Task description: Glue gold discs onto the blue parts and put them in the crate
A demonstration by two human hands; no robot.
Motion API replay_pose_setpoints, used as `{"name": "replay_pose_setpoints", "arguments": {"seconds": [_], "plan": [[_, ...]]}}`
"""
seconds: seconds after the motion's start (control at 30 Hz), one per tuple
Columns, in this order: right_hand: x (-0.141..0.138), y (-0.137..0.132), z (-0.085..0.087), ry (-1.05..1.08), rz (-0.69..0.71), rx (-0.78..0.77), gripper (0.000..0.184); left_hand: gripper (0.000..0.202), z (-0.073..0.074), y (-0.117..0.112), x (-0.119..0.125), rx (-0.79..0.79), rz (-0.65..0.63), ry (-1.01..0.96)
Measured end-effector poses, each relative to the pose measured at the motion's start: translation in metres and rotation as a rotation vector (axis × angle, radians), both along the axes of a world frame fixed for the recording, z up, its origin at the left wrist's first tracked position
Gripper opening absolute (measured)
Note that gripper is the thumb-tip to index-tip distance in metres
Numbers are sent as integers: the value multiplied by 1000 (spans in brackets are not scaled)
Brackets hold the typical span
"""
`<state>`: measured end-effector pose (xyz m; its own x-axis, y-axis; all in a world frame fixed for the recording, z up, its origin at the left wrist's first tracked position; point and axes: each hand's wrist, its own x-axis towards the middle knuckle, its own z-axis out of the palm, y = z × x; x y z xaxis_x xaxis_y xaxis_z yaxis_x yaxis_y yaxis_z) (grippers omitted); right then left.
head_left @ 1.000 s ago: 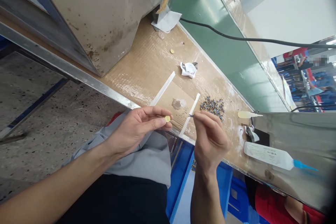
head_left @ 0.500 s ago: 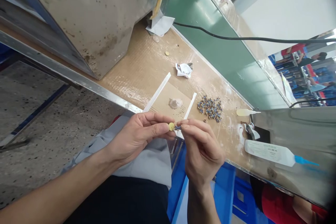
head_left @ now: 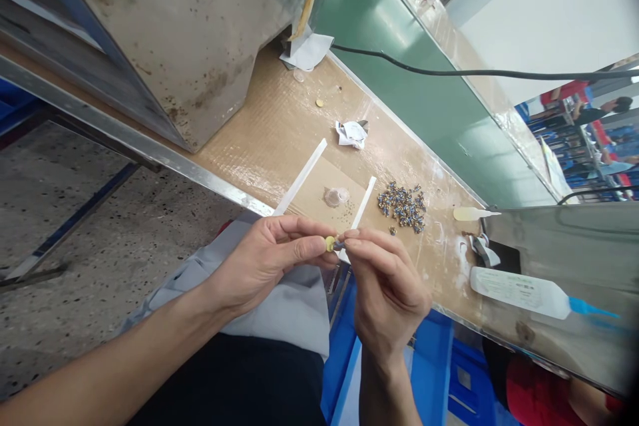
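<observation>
Between thumb and fingers, my left hand [head_left: 272, 256] pinches a small round yellow disc [head_left: 330, 243]. My right hand [head_left: 387, 279] has its fingertips closed on a small bluish-grey piece [head_left: 339, 245], whose kind I cannot make out. That piece meets the disc, or nearly so; the fingers hide the exact contact. Both hands are over the table's front edge, above my lap. Just beyond them, a small clear plastic cup [head_left: 336, 196] stands on a cardboard patch, with tiny bits scattered beside it. A pile of small blue and brassy metal parts [head_left: 402, 206] lies to the right.
White tape strips [head_left: 301, 176] border the cardboard patch. Crumpled paper [head_left: 352, 134] and another yellow disc [head_left: 319, 103] lie farther back. A small dropper bottle [head_left: 469, 213] and a blue-tipped white bottle [head_left: 519, 291] are at right. A large metal housing [head_left: 174, 33] stands at left.
The yellow disc has turned slightly between my left fingers and now sits closer against the piece in my right fingertips. The whole view has shifted a little.
</observation>
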<state>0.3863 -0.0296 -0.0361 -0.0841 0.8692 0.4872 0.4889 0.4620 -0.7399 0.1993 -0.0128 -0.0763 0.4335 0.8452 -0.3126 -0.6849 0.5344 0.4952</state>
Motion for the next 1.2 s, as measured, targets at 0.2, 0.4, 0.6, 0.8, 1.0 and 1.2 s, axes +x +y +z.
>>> {"name": "replay_pose_setpoints", "arguments": {"seconds": [0.2, 0.4, 0.6, 0.8, 1.0, 1.2], "plan": [[0, 0, -1, -16, 3, 6, 30, 20, 1, -1, -1, 25, 1, 16], [2, 0, 0, -74, 36, 56, 34, 15, 0, -1, -1, 44, -5, 24], [5, 0, 0, -163, 50, 123, 39, 17, 0, -2, 0, 39, -13, 69], [5, -3, -3, -196, 39, 197, 40, 15, 0, -3, 2, 34, -26, 97], [6, -5, -5, -229, 10, 238, 41, 18, -1, -2, 2, 33, -36, 109], [9, -10, -13, -296, -10, 321, 45, 18, -1, -5, 0, 94, -62, 150]]}}
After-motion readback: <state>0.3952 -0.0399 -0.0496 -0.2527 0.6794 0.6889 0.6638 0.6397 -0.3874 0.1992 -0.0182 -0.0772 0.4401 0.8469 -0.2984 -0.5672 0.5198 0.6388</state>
